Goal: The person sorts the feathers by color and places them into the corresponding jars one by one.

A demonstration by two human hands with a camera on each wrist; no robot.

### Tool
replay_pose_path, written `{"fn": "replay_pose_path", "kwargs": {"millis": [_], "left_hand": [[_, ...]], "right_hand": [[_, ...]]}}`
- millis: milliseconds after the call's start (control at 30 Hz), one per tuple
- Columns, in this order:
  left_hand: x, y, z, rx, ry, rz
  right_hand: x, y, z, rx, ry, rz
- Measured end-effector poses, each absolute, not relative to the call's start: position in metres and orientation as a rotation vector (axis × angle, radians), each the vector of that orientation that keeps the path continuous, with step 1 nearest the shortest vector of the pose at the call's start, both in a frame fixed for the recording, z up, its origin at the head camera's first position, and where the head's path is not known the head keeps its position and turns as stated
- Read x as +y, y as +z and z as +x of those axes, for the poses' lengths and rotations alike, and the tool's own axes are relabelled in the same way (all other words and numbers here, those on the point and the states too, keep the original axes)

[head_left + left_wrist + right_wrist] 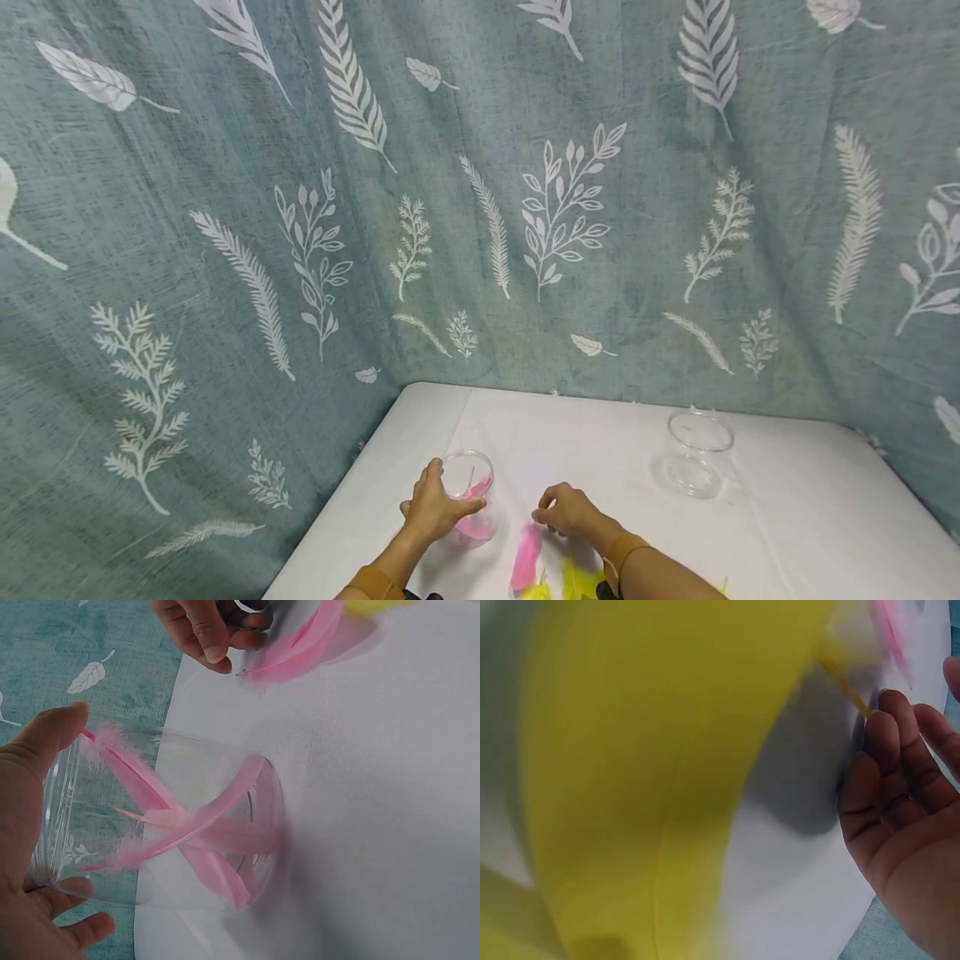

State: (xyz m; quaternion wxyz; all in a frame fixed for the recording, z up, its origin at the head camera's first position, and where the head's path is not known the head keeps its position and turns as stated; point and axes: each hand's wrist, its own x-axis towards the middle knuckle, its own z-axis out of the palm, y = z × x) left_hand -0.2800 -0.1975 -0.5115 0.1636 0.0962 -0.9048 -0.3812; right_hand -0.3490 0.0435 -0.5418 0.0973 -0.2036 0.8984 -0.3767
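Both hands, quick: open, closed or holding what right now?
Left hand: holding the clear jar.
Right hand: beside a pink feather; whether it holds anything cannot be told.

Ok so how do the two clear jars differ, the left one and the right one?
The left jar holds pink feathers, while no feathers show in the right jar. The left hand grips the left jar near its rim; no hand touches the right jar. The right jar also stands farther back than the left jar. Both are see-through and round.
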Motion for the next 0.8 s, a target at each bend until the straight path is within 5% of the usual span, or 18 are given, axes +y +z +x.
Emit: {"fn": "replay_pose_path", "kwargs": {"millis": [800], "left_hand": [[-0.1978,-0.5117,-0.2794,-2.585,-1.065,0.285]], "right_hand": [[0.0344,-0.5445,-0.3463,2.752,-1.032,-0.732]]}}
